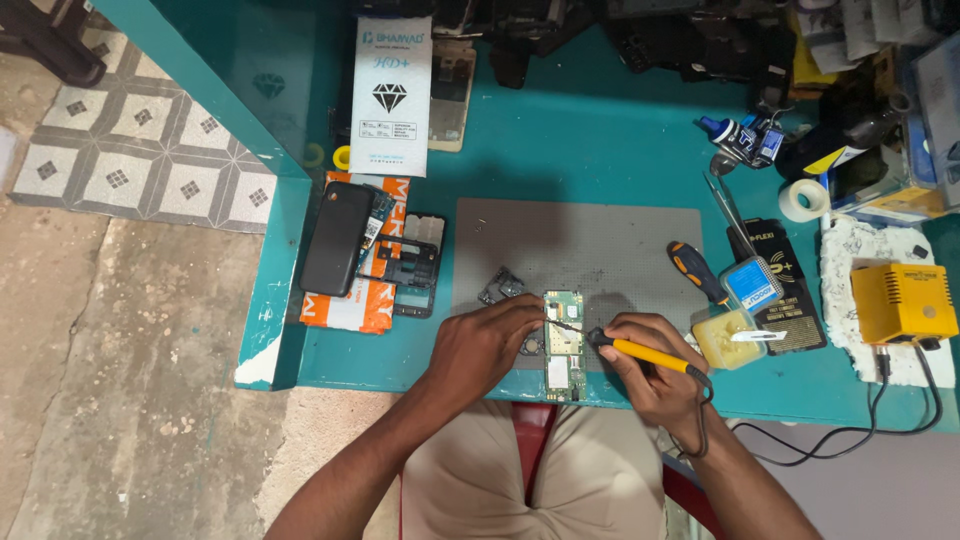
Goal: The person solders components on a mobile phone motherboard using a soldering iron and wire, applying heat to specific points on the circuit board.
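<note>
A green phone circuit board (563, 343) lies on a grey work mat (600, 245) at the front of a teal bench. My right hand (652, 363) grips a yellow-handled soldering iron (645, 353), its dark tip pointing left at the top of the board. My left hand (487, 340) rests on the mat just left of the board, fingers pinched on a thin wire or solder strand that reaches toward the iron's tip. A small metal shield piece (500, 286) lies just above my left hand.
Left of the mat sit a black phone (337, 238), an opened phone frame (412, 265) and an orange-and-white packet (352, 305). To the right are a screwdriver (698, 272), a flux tub (730, 337), tweezers (732, 208), tape (803, 200) and a yellow soldering station (902, 303) with its cable.
</note>
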